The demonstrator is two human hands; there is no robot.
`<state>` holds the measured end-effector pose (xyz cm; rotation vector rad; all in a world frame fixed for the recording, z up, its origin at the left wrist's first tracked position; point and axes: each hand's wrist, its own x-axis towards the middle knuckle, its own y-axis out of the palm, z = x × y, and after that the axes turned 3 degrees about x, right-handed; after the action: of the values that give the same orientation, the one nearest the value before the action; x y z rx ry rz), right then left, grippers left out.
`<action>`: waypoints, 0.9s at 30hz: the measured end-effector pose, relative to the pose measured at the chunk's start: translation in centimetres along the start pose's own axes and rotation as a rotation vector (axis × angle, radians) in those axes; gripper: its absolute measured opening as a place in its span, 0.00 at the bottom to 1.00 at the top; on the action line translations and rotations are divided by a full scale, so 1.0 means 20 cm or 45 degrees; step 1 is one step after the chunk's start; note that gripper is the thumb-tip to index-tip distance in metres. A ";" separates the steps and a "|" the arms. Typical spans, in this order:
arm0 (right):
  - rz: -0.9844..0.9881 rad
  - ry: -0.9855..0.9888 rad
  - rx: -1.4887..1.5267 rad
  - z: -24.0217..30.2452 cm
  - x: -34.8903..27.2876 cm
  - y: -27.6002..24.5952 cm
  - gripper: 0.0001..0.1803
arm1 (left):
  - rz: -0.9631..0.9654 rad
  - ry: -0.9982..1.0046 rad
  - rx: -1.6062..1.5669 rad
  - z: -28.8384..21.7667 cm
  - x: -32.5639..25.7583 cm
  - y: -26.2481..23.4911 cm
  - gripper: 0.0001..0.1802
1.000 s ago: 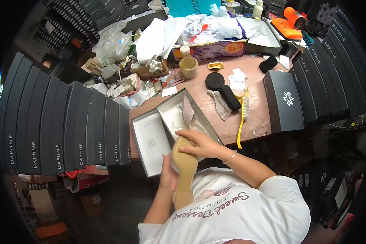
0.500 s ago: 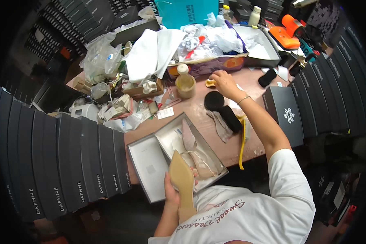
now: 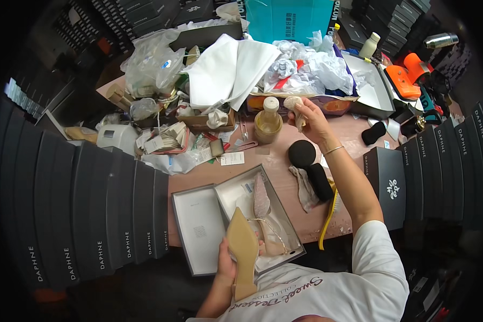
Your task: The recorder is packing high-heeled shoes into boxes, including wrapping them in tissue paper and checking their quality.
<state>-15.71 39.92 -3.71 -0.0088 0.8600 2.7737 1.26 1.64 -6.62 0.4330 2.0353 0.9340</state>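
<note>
My left hand (image 3: 227, 261) is closed round a pointed shoe (image 3: 243, 240), its tan sole turned up. The held shoe is above the near edge of an open grey shoebox (image 3: 300, 248). Inside that box lies another pointed shoe (image 3: 273, 240) with a sparkly strap. My right hand (image 3: 312, 119) pinches a crumpled beige cloth-like wad (image 3: 293, 103), raised just right of a squat jar (image 3: 268, 129) with a white-capped bottle (image 3: 271, 105) standing in it. Nearer me lie a round black pad (image 3: 301, 154) and a black cylinder (image 3: 320, 182).
Stacked dark shoeboxes wall in the left (image 3: 86, 214) and right (image 3: 432, 166). At the back, a printed carton (image 3: 327, 105) overflows with crumpled white paper. A yellow tape measure (image 3: 327, 222) hangs over the table edge. Tags and plastic bags (image 3: 155, 64) clutter the left.
My right hand has lifted the beige wad off the table and brought it up beside the bottle. My left hand still holds the shoe sole up. The whole view has shifted slightly.
</note>
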 end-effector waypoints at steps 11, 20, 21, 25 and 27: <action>0.084 -1.115 -1.924 -0.03 0.12 0.25 0.17 | 0.063 0.048 -0.024 0.02 -0.05 -0.01 0.42; 0.039 -0.903 -1.634 -0.11 0.09 0.22 0.21 | 0.079 0.078 0.023 0.03 -0.17 0.01 0.41; 0.025 -0.915 -1.665 -0.09 0.08 0.18 0.22 | 0.098 0.064 0.048 0.03 -0.17 0.01 0.40; -0.319 -1.198 -1.600 0.05 -0.14 0.16 0.23 | 0.085 0.101 0.022 0.03 -0.25 0.02 0.36; -0.555 -1.173 -1.084 0.11 -0.25 0.02 0.21 | 0.088 0.118 -0.019 0.05 -0.25 0.00 0.35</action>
<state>-10.88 39.71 -1.21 0.7473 -0.4896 2.1168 5.07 -0.89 -4.28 0.4619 2.1067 1.0271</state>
